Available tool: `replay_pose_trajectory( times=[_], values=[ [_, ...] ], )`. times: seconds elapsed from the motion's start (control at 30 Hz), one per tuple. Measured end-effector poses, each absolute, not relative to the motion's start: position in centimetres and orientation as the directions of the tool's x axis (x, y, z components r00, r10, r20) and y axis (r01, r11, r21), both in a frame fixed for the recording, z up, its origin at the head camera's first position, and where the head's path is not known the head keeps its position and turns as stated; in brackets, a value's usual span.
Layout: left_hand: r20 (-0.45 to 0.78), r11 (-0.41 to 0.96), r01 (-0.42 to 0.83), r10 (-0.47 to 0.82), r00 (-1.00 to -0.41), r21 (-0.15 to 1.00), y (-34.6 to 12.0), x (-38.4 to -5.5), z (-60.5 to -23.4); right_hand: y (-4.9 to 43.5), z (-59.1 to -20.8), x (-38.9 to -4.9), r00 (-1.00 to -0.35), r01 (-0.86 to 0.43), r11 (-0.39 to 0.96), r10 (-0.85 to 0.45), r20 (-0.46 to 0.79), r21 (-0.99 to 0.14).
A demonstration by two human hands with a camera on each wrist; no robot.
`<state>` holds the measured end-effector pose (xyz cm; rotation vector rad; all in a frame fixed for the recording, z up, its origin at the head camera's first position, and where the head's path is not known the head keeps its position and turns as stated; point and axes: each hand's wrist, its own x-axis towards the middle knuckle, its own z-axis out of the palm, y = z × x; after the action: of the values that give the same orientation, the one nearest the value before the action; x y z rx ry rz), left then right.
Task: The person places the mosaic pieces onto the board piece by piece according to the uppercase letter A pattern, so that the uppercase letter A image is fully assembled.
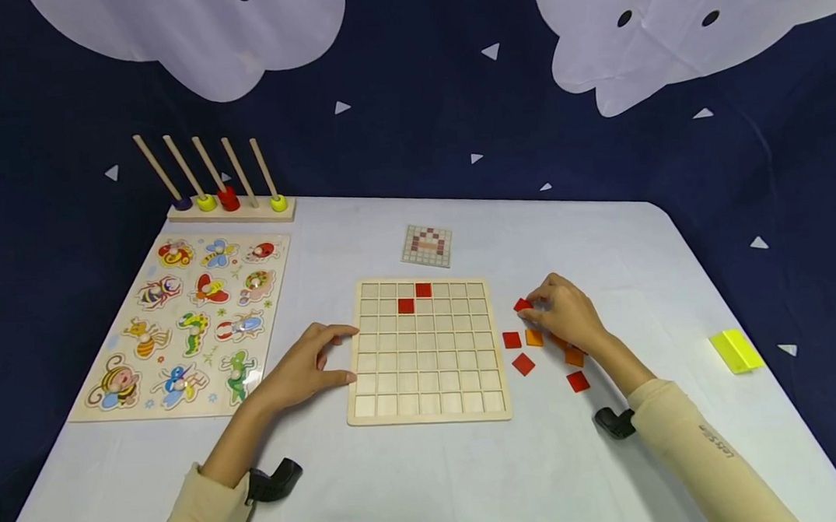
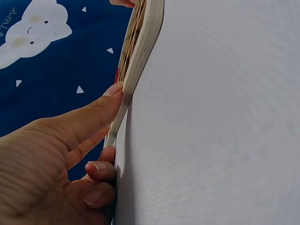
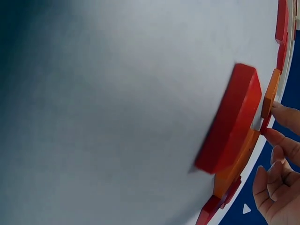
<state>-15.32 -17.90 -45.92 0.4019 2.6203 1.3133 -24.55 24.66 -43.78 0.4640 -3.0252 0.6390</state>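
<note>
A square wooden grid board (image 1: 430,418) lies on the table in the head view. Two red square tiles sit in its upper cells, one red tile (image 1: 423,290) in the top row and another red tile (image 1: 406,306) a row below. My left hand (image 1: 307,369) touches the board's left edge with thumb and index fingertip; the left wrist view shows the thumb (image 2: 89,115) against the rim. To the right of the board, my right hand (image 1: 566,310) pinches a red square tile (image 1: 522,305) between thumb and fingers. Loose red and orange tiles (image 1: 533,337) lie below that hand, some partly hidden.
Behind the board lies a small pattern card (image 1: 427,246). An insect puzzle board (image 1: 183,326) is at the left, with a peg stand (image 1: 231,212) holding coloured beads behind it. A yellow block (image 1: 737,351) stands near the right table edge.
</note>
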Motion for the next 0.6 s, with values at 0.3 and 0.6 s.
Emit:
replay_pose_trajectory(
  times=[0.3, 0.6],
  values=[
    [-0.034, 0.574, 0.171, 0.328, -0.944, 0.801, -17.9, -15.5, -46.0, 24.1, -43.7, -24.7, -0.941, -0.335, 0.846, -0.327, 0.092, -0.414],
    [-0.027, 0.570, 0.173, 0.326, -0.945, 0.803, -17.9, -15.4, -46.0, 21.2, -42.7, -24.9, -0.892, -0.440, 0.786, -0.438, 0.110, -0.435]
  ],
)
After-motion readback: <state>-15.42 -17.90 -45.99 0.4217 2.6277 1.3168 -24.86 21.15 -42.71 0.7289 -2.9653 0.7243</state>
